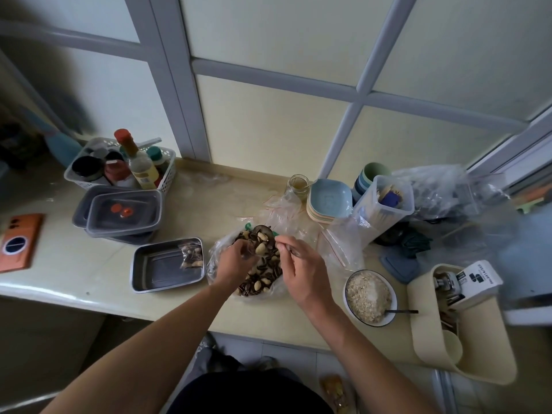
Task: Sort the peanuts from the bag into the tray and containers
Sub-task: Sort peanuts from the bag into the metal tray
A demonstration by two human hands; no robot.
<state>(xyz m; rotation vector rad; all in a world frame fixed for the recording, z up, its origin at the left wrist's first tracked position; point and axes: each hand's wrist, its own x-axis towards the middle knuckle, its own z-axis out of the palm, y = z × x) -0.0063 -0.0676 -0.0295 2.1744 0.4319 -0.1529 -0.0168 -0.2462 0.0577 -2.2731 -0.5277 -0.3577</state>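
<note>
Clear bag (214, 258) sits open beside tray (135, 271), keeping transfers short. Your left hand (234, 262) curls into the mix (264, 265), grip hidden; right hand (303, 273) pinches fingertips together, likely on a peanut.

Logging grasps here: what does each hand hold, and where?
Left hand pinches what looks like the rim of the clear bag. Right hand: the grip is a fingertip pinch; on what, cannot be told.

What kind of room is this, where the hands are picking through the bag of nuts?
Most likely a home kitchen, at a counter under a window: a basket of sauce bottles, a stack of small dishes and a bowl of oats sit on it.
</note>
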